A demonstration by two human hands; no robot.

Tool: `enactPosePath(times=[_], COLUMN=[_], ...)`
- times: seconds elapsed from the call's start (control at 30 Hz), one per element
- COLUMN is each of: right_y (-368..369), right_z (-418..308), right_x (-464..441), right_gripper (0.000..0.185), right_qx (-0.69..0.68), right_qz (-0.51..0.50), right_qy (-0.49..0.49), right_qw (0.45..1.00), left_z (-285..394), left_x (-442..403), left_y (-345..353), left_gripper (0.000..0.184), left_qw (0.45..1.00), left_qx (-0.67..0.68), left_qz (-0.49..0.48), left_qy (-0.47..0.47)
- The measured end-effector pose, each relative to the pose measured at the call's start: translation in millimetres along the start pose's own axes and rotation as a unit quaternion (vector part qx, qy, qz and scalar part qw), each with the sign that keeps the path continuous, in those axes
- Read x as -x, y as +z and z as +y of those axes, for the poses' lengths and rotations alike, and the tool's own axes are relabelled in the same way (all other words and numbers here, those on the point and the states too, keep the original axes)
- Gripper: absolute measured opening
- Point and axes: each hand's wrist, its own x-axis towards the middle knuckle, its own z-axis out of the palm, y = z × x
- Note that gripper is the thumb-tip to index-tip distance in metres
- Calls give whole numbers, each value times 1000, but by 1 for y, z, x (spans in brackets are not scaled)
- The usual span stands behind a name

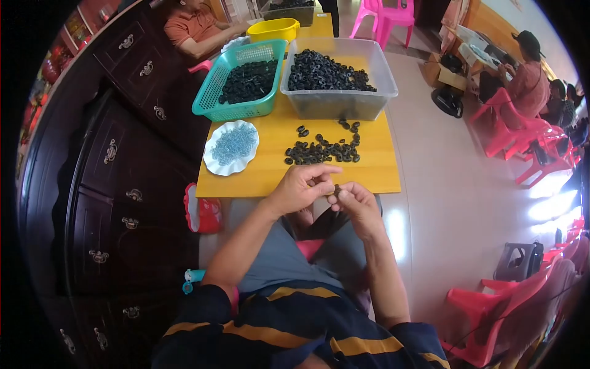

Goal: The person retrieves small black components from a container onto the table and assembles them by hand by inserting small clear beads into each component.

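Note:
In the head view, my right hand [359,208] pinches a small black part [337,190] between thumb and fingers, just past the table's near edge. My left hand [302,188] meets it from the left, thumb and fingers drawn together at the part; whatever they hold is too small to make out. Beyond both hands, several loose black ring-shaped pieces [307,152] lie on the yellow table [276,182]. To their left stands a white scalloped dish [211,165] of small clear bluish pieces [234,145].
A green basket [241,111] of black parts and a clear plastic bin [344,104] of black rings stand behind. Farther back are a yellow basin [273,27] and a seated person [193,31]. Dark drawers [132,160] flank the left; pink chairs [510,123] stand right.

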Motion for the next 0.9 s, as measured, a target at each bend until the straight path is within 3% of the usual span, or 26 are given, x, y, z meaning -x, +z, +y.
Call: enactPosePath(times=[0.07,0.13,0.17,0.23,0.57,0.9], right_y=[-2,-6,-6,1,-4,-3], right_z=[-1,-2,-3,-7,3,4], right_x=[0,0,1,1,-2,-2], right_gripper=[14,14,14,14,14,12], right_qx=[-23,-77,-78,-93,-97,-112], right_qz=[17,27,30,38,34,57], right_qy=[4,0,0,3,-26,-23], right_qw=[1000,997,997,995,994,992], left_z=[-6,-6,-5,1,-3,-2], left_x=[3,5,6,5,0,-2], left_y=[8,16,20,27,39,42], left_gripper=[39,43,43,48,31,30], left_qw=[999,986,987,923,922,923], left_qx=[31,-120,-118,-310,-312,-312], left_qz=[12,90,87,126,125,122], left_qy=[-4,70,69,189,191,189])
